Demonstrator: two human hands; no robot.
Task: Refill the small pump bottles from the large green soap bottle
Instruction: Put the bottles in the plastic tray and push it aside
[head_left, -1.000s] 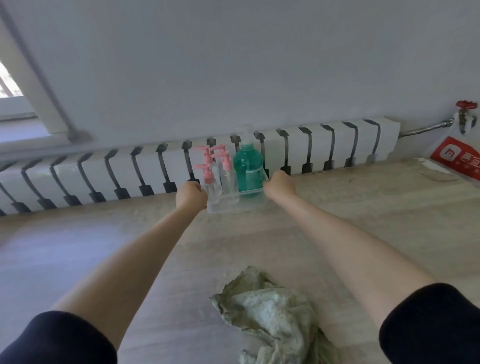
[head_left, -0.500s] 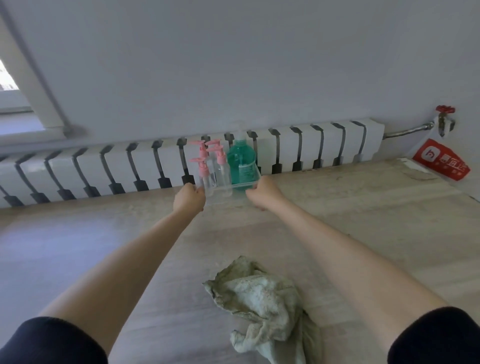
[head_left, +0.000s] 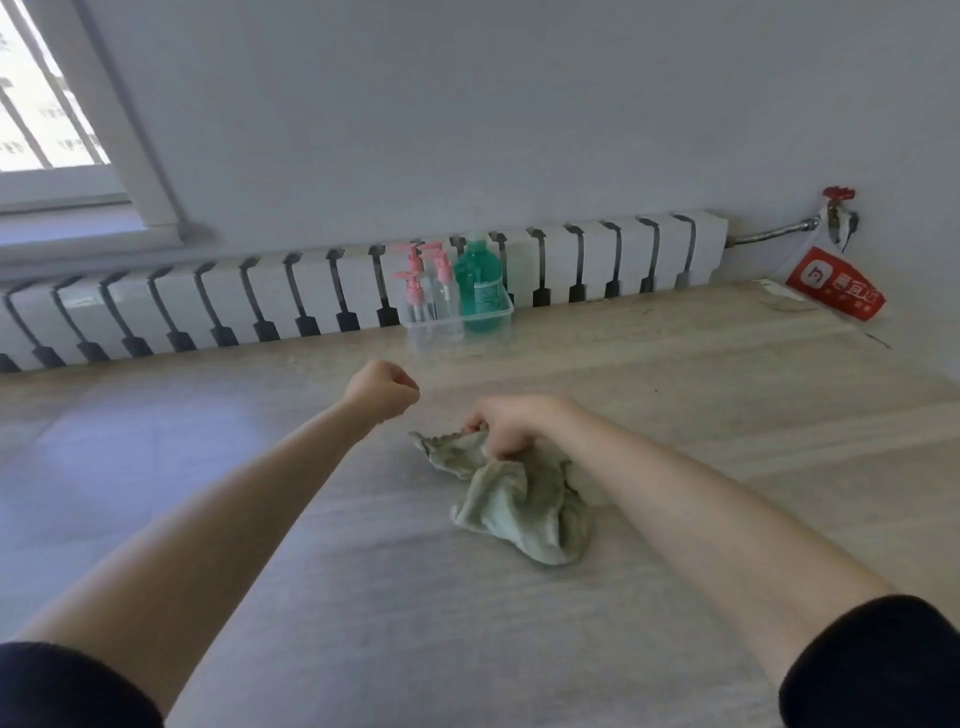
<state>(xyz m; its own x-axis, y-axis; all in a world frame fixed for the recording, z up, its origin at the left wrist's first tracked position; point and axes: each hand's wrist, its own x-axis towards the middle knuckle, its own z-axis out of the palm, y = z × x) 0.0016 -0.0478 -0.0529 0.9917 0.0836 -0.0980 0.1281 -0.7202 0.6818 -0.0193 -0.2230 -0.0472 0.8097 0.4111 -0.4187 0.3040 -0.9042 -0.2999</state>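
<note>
A clear plastic tray (head_left: 500, 315) stands on the table against the radiator. In it are the large green soap bottle (head_left: 479, 283) on the right and three small clear pump bottles with pink pumps (head_left: 430, 283) on the left. My left hand (head_left: 383, 388) hovers as a closed fist in front of the tray, holding nothing. My right hand (head_left: 511, 422) is nearer to me, its fingers pinching the upper edge of a crumpled grey-green cloth (head_left: 519, 499) that lies on the table.
A white radiator with black brackets (head_left: 597, 260) runs along the table's far edge. A red and white bag (head_left: 831, 283) hangs from a pipe valve at the far right. A window (head_left: 47, 104) is at the upper left.
Both hands let go of the tray, which now stands by the radiator, and drew back toward me. My right hand came down onto the cloth and gripped it.
</note>
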